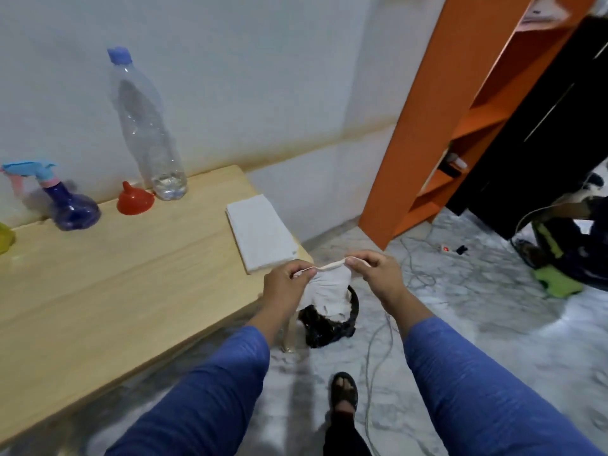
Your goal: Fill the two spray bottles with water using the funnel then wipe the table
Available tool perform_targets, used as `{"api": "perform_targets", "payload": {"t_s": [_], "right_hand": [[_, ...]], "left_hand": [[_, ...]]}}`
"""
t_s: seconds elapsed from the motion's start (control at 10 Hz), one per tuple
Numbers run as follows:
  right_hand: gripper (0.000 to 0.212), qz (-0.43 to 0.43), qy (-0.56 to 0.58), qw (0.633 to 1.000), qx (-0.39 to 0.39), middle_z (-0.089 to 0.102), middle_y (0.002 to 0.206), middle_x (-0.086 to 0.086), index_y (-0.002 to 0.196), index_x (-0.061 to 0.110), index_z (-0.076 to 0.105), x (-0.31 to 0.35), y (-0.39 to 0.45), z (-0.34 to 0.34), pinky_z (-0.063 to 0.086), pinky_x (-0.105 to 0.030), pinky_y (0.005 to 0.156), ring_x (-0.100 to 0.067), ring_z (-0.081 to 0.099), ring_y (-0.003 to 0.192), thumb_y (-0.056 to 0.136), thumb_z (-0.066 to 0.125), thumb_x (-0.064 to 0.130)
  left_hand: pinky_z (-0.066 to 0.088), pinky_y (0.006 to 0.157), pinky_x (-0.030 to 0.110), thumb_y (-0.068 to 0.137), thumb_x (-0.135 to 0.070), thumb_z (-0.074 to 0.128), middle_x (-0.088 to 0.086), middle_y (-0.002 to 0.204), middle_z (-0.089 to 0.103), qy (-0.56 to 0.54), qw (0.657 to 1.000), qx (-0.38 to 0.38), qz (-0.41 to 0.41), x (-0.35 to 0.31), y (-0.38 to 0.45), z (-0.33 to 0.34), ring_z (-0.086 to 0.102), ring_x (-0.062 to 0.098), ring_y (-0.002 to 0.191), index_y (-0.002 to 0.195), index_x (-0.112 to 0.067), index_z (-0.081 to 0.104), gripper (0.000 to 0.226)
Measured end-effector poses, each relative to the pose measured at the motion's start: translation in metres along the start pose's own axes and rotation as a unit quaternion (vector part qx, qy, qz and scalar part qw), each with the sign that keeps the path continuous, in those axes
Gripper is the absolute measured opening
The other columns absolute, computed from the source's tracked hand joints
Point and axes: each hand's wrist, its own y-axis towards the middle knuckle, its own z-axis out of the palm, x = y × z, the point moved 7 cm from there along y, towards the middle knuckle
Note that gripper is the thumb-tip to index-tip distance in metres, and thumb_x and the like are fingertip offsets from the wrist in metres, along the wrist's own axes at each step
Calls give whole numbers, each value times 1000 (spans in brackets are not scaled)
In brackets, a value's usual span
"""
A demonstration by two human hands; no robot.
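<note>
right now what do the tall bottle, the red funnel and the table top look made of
Tall bottle: thin clear plastic, dented walls. Red funnel: glossy moulded plastic, likely. Table top: pale wood or wood-look laminate, with visible grain; which one is unclear.

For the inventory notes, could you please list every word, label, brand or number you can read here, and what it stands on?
None can be read.
Water bottle: clear plastic, no label visible.
Spray bottle: no print visible.
Funnel: plain red.
Folded cloth on the table: blank.
Items on the orange shelf: too small and blurred to read.
</note>
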Motion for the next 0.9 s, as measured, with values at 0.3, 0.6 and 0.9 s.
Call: {"api": "perform_targets", "payload": {"t_s": [0.3,0.6,0.9], "right_hand": [[5,77,-32,996,-7,70,81,-2,81,12,73,-91,142,-68,50,-27,76,-13,63,78,78,74,9],[19,179,-62,982,14,70,82,2,70,30,69,-230,264,-62,52,-40,91,-19,66,88,79,73,13],[37,280,-94,952,80,57,131,-4,121,26,61,-371,295,-22,44,-31,99,-23,52,121,84,69,27]], "left_hand": [[37,77,15,85,-26,66,-6,93,71,67,997,16,-44,20,133,132,62,11,92,91,-18,73,13],[50,72,27,88,-31,62,3,91,72,42,979,16,-198,129,234,235,67,22,82,94,-21,71,15],[36,91,21,93,-28,55,0,136,53,103,962,84,-238,247,267,307,49,18,122,130,-22,55,37]]}}
